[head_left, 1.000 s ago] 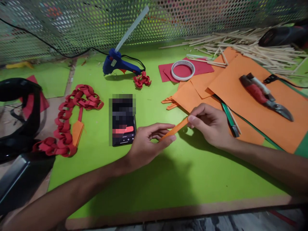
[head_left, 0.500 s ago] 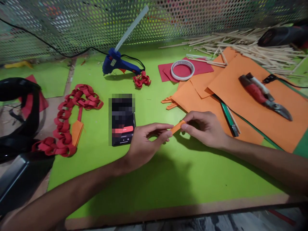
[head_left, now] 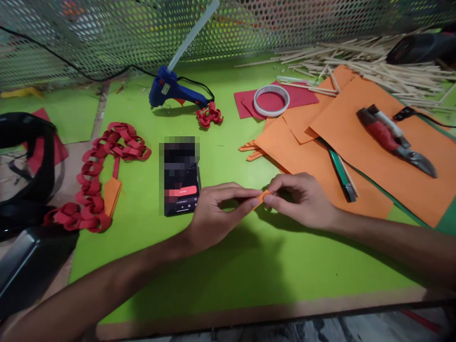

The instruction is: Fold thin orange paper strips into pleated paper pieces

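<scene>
Between my two hands is a small orange paper strip [head_left: 262, 196], pinched at both ends above the green tabletop [head_left: 228, 294]. My left hand [head_left: 221, 209] grips its left end between thumb and fingers. At the other end, my right hand [head_left: 301, 199] closes thumb and forefinger on the strip. Most of the strip is hidden by the fingertips. Just left of my left hand lies a phone [head_left: 181, 178] with a partly blurred screen. Folded orange paper pieces [head_left: 253, 150] lie beyond my hands, beside larger orange paper sheets [head_left: 295, 142].
A red paper chain [head_left: 92, 187] with an orange paper piece lies left. Behind are a blue glue gun [head_left: 174, 90], a small red paper ring cluster [head_left: 209, 115] and a tape roll [head_left: 271, 100]. Rightward are a green cutter [head_left: 340, 171], pruning shears [head_left: 397, 142] and wooden sticks [head_left: 374, 71].
My hands have come closer together on the orange strip, so less of it shows between them. The right hand has shifted slightly down. The view has moved a little.
</scene>
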The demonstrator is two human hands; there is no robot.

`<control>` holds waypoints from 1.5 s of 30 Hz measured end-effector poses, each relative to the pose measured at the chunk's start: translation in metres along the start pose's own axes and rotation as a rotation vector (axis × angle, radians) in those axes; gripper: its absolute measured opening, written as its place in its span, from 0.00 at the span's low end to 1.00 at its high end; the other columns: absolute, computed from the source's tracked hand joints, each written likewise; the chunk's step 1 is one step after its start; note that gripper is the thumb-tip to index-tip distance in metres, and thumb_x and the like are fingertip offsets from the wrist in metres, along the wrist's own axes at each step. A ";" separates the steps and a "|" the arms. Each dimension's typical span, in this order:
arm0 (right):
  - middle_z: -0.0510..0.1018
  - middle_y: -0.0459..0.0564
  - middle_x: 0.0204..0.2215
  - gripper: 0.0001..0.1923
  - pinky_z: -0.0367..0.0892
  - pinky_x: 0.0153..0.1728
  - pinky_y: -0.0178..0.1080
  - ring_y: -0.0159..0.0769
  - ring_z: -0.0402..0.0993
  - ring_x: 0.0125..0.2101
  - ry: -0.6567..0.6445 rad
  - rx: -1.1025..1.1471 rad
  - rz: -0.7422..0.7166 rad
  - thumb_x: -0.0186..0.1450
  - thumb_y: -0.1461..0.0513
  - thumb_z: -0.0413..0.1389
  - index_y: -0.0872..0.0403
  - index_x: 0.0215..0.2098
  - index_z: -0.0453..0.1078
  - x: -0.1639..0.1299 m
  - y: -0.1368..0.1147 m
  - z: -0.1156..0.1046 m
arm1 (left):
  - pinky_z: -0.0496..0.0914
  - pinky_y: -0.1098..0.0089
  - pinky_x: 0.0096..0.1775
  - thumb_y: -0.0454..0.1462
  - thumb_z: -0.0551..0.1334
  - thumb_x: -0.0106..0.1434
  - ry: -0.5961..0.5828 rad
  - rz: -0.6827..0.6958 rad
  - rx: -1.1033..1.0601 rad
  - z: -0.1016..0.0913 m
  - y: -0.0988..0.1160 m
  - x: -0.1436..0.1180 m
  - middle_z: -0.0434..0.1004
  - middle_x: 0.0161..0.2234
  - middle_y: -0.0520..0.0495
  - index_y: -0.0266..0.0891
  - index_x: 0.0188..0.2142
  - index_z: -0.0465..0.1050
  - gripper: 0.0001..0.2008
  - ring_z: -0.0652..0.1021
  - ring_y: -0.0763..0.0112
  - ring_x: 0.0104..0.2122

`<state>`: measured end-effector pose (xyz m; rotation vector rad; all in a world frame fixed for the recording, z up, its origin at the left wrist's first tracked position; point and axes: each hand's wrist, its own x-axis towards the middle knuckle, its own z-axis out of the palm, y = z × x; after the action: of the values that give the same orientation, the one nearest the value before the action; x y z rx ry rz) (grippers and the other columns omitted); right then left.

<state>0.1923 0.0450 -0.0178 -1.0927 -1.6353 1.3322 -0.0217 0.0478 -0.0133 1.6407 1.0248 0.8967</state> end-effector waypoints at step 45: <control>0.78 0.43 0.21 0.10 0.64 0.20 0.34 0.28 0.70 0.19 0.143 0.009 -0.006 0.67 0.57 0.61 0.51 0.29 0.73 -0.002 -0.001 -0.002 | 0.77 0.79 0.30 0.37 0.72 0.62 0.063 -0.092 -0.063 0.001 0.001 -0.003 0.84 0.31 0.54 0.48 0.42 0.84 0.08 0.82 0.77 0.26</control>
<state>0.1950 0.0440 -0.0164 -1.1499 -1.5255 1.2269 -0.0217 0.0441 -0.0133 1.5087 1.0961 0.9151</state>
